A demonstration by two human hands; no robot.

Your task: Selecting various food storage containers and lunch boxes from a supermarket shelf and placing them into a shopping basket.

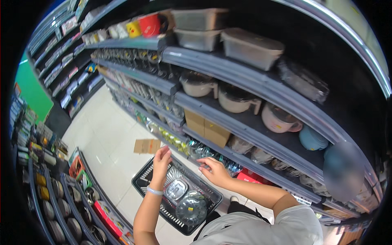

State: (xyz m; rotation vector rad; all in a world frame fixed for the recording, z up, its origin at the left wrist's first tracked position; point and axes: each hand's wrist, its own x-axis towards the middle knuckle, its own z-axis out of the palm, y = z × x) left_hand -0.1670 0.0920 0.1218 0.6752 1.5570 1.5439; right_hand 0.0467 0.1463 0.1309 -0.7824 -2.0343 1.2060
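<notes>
My left hand point(161, 163), with a pale band at the wrist, is above the far left part of a black shopping basket point(160, 210). Its fingers are loosely bent and apart, and I see nothing in them. Over the basket's far right side hovers my right hand point(215, 171), thumb and fingers slightly spread, with nothing visible between them. Inside the basket lie a clear square dish point(177, 188) and a larger clear round bowl point(191, 209) bearing a small yellow sticker. Neither hand touches them.
Shelves on the right carry lidded pots point(237, 98), clear boxes point(253, 47), mugs point(150, 25) and a cardboard box point(206, 128). Flat cardboard point(147, 146) lies on the pale tiled floor point(96, 130). A lower left rack point(73, 204) holds pans.
</notes>
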